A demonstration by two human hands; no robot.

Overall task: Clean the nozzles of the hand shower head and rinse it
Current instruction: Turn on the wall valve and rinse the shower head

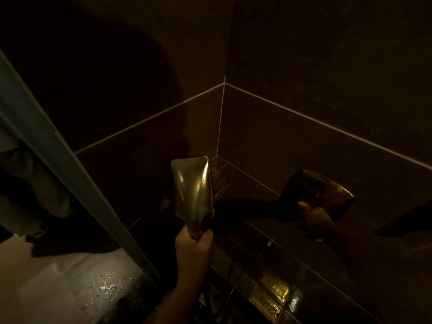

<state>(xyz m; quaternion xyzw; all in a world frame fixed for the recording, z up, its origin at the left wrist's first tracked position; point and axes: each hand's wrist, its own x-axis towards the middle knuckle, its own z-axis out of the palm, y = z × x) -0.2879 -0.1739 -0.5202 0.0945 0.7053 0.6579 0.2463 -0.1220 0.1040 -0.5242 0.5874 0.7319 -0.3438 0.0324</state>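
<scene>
A hand [192,247] is wrapping its fingers around the wet shower head [192,189]; rinsing seemingly underway, nozzles hidden.

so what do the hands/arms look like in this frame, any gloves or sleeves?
Only one hand is in view, probably the left. It is bare: no glove, and no ring visible on the fingers. The forearm is bare too, with no sleeve, watch or band down to the frame edge. The light is very dim, so small details could be missed. The other hand is out of view.
</scene>
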